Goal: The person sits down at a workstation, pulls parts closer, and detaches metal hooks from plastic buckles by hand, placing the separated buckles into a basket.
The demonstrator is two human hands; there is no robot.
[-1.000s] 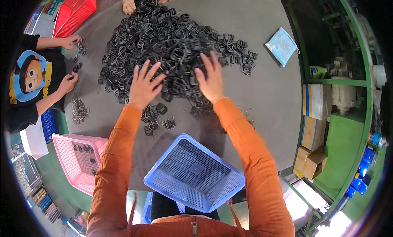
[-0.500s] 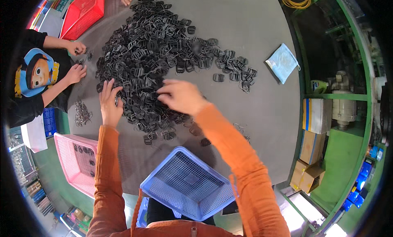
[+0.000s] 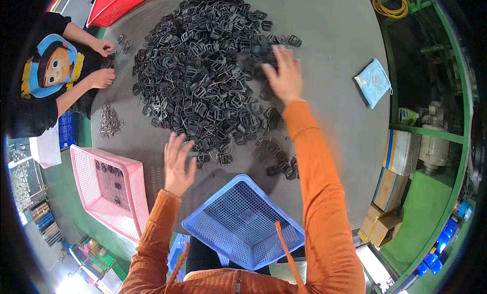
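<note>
A large heap of black plastic buckles with wire hooks covers the middle of the table. My left hand, fingers spread and nothing in it, hovers by the heap's near edge. Out at the heap's right side is my right hand, slightly blurred, its fingers apart and pointing away from me, next to some blurred buckles. A smaller cluster of buckles lies nearer to me, left of my right forearm. Below the table's near edge, an empty blue plastic basket rests at my lap.
A pink basket holding a few buckles stands at the left. Wire pieces lie in a small pile near a co-worker's hands. A red basket is at the far left, a light-blue pouch at the right.
My right hand has moved away and rightward to the heap's right side. The left hand has drawn back toward me. Buckles straggling at the right are now fewer, and the view has shifted.
</note>
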